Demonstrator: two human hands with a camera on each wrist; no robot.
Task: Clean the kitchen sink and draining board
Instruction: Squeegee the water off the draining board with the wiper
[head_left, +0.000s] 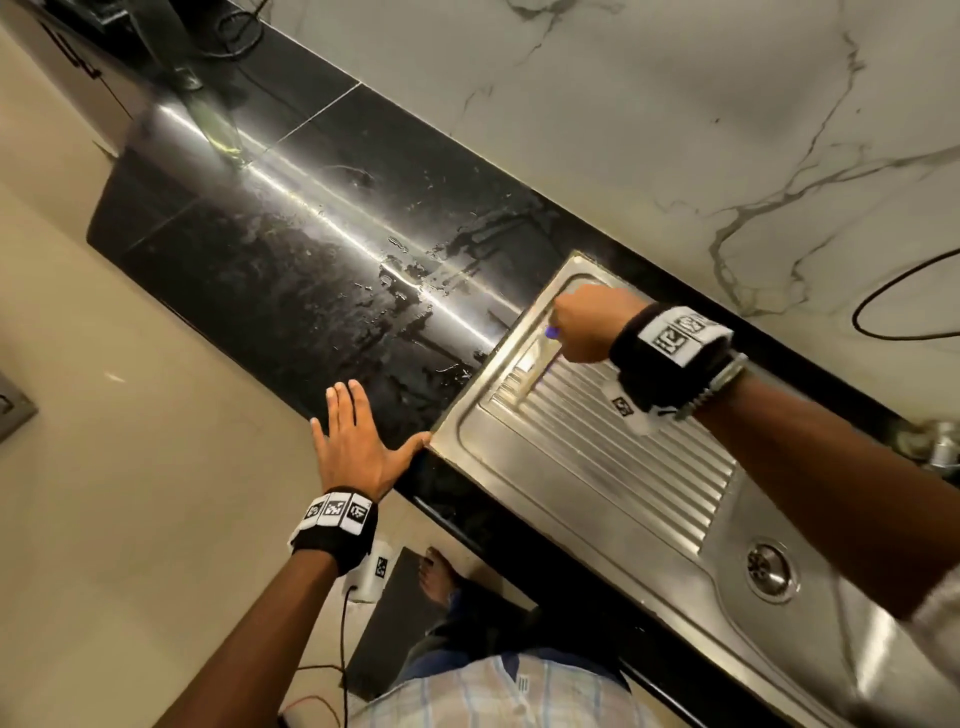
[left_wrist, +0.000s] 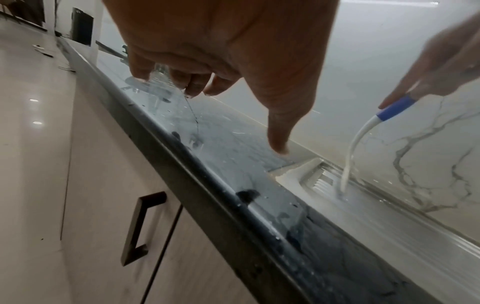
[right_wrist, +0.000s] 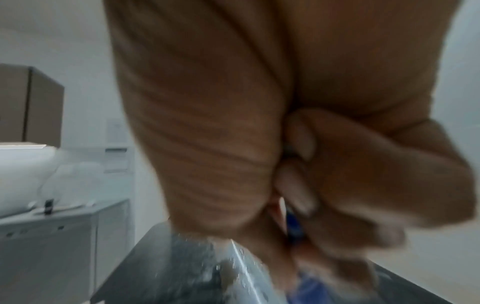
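**Stainless-steel draining board and sink, brush at the far corner**

Stainless-steel ribbed draining board (head_left: 597, 447): set into the glossy black stone counter (head_left: 291, 270), against the white marble-veined wall (head_left: 675, 130). Steel sink basin (head_left: 810, 597) with round drain joins its right end.

Right hand (head_left: 582, 325): fingers curled tight round the blue-and-white handle of a slim brush (left_wrist: 363, 133). The brush tip meets the ribs near the board's far left corner. In the right-wrist view the fist is blurred; only a strip of blue shows between the fingers.

Left hand (head_left: 353, 447): flat, fingers straight and slightly spread, holding nothing. It sits at the counter's front edge, thumb (head_left: 410, 449) touching or just beside the board's near left corner.

Counter surface: water streaks and droplets left of the board.

Below: pale cabinet fronts with a dark bar handle (left_wrist: 140, 226); a dark floor mat (head_left: 395, 623) under a bare foot.

Wrists: black bands with black-and-white coded markers, one each
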